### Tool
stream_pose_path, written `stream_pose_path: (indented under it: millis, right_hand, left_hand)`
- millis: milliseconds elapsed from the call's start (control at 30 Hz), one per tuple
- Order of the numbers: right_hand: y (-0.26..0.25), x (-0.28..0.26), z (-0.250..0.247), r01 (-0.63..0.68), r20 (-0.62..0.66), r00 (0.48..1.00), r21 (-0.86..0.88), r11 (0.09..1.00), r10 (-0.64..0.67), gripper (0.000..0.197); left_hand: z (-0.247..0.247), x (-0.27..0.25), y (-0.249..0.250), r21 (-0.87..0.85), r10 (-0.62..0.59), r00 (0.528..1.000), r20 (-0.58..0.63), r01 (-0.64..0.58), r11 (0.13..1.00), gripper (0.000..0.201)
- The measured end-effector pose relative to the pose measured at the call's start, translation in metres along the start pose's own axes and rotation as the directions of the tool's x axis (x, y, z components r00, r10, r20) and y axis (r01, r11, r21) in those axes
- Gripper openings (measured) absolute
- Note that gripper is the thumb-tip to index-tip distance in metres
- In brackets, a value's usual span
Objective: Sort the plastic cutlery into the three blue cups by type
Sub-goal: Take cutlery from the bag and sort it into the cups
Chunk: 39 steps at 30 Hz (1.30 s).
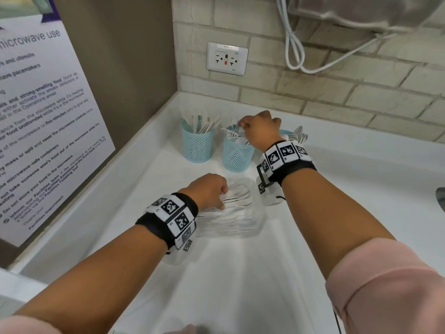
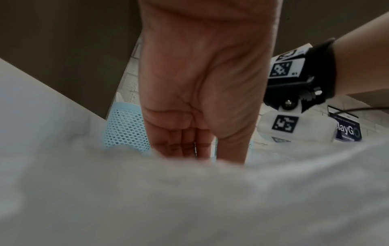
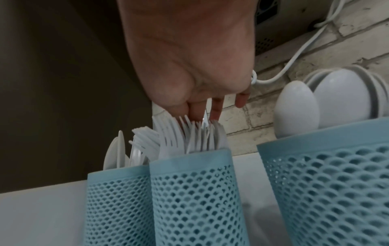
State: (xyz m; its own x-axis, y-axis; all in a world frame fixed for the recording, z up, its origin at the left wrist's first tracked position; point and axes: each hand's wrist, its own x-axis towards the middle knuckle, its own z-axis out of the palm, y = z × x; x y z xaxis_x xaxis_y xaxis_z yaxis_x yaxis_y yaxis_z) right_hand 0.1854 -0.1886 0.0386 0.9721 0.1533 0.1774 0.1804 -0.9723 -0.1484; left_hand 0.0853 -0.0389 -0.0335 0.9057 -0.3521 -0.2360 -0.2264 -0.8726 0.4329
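Three blue mesh cups stand at the back of the white counter. The left cup (image 1: pixel 197 147) (image 3: pixel 118 208) holds knives (image 3: pixel 118 149), the middle cup (image 1: pixel 237 156) (image 3: pixel 193 191) holds forks (image 3: pixel 189 136), and the right cup (image 3: pixel 328 183), mostly hidden in the head view, holds spoons (image 1: pixel 299 136) (image 3: pixel 296 113). My right hand (image 1: pixel 242 125) (image 3: pixel 195 114) hovers over the middle cup, fingertips pinching a white fork among the tines. My left hand (image 1: pixel 222 200) (image 2: pixel 197 149) reaches into a clear container (image 1: pixel 261 220) of mixed white cutlery (image 1: pixel 238 208) and pinches a piece; its type is hidden.
A wall outlet (image 1: pixel 227 58) and a looped white cable (image 1: pixel 293 51) hang on the brick wall behind the cups. A microwave notice (image 1: pixel 43 116) covers the left side wall. A dark edge (image 1: pixel 440 198) shows at the far right of the counter (image 1: pixel 240 285).
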Motion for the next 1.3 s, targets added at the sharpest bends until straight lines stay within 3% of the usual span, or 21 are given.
stream_pose_path:
  millis: [133, 267, 300, 367, 400, 467, 533, 600, 667, 767, 967, 1067, 1300]
  right_hand:
    - [-0.006, -0.004, -0.009, 0.006, 0.115, 0.993, -0.009, 1.0, -0.005, 0.037]
    - [-0.014, -0.019, -0.025, 0.005, -0.139, 0.99, 0.238, 0.971, 0.029, 0.031]
    - [-0.014, -0.024, -0.032, -0.007, -0.127, 0.99, 0.34, 0.941, 0.054, 0.027]
    - [-0.012, -0.037, -0.047, -0.072, 0.102, 0.994, 0.427, 0.902, 0.031, 0.021]
    - [-0.012, -0.046, -0.054, -0.098, 0.275, 0.961, 0.379, 0.92, -0.011, 0.019]
    - [-0.011, -0.061, -0.056, -0.075, 0.538, 0.84, 0.24, 0.968, -0.068, 0.02]
    - [-0.007, -0.07, -0.04, -0.039, 0.653, 0.756, 0.118, 0.992, -0.048, 0.022]
    - [-0.005, -0.078, -0.02, -0.024, 0.698, 0.716, 0.016, 1.0, 0.006, 0.028]
    - [-0.005, -0.088, -0.007, -0.049, 0.689, 0.724, -0.001, 0.999, 0.036, 0.038]
    - [-0.003, -0.1, 0.005, -0.067, 0.61, 0.792, 0.066, 0.996, 0.013, 0.045]
    - [0.004, -0.106, 0.006, -0.09, 0.475, 0.88, 0.105, 0.99, 0.029, 0.041]
    - [0.006, -0.105, 0.001, -0.117, 0.46, 0.887, 0.153, 0.981, 0.034, 0.042]
    - [0.015, -0.102, 0.0, -0.212, 0.53, 0.846, 0.226, 0.951, 0.063, 0.045]
  left_hand:
    - [0.001, -0.001, 0.002, 0.068, -0.028, 1.0, -0.01, 0.028, 0.997, 0.047]
    - [0.002, -0.002, 0.003, 0.118, -0.037, 0.999, -0.024, 0.04, 0.992, 0.049]
    - [0.002, -0.002, 0.003, 0.129, -0.043, 0.999, -0.024, 0.046, 0.991, 0.05]
    - [0.002, -0.003, 0.003, 0.154, -0.058, 0.998, -0.011, 0.059, 0.986, 0.05]
    - [0.002, -0.003, 0.003, 0.177, -0.064, 0.998, -0.001, 0.063, 0.982, 0.048]
    - [0.002, -0.003, 0.004, 0.233, -0.071, 0.997, 0.022, 0.064, 0.97, 0.043]
    - [0.002, -0.003, 0.004, 0.265, -0.071, 0.997, 0.038, 0.059, 0.962, 0.042]
    - [0.002, -0.002, 0.004, 0.276, -0.065, 0.997, 0.046, 0.049, 0.96, 0.044]
    - [0.001, -0.002, 0.004, 0.273, -0.06, 0.997, 0.038, 0.047, 0.961, 0.043]
    - [0.003, -0.002, 0.003, 0.27, -0.06, 0.998, 0.028, 0.05, 0.962, 0.04]
    - [0.003, -0.003, -0.001, 0.253, -0.038, 0.999, -0.012, 0.039, 0.967, 0.038]
    - [0.002, -0.004, -0.001, 0.203, -0.025, 0.999, -0.021, 0.029, 0.979, 0.04]
    - [-0.002, -0.004, -0.001, 0.039, -0.05, 0.997, 0.052, 0.048, 0.998, 0.045]
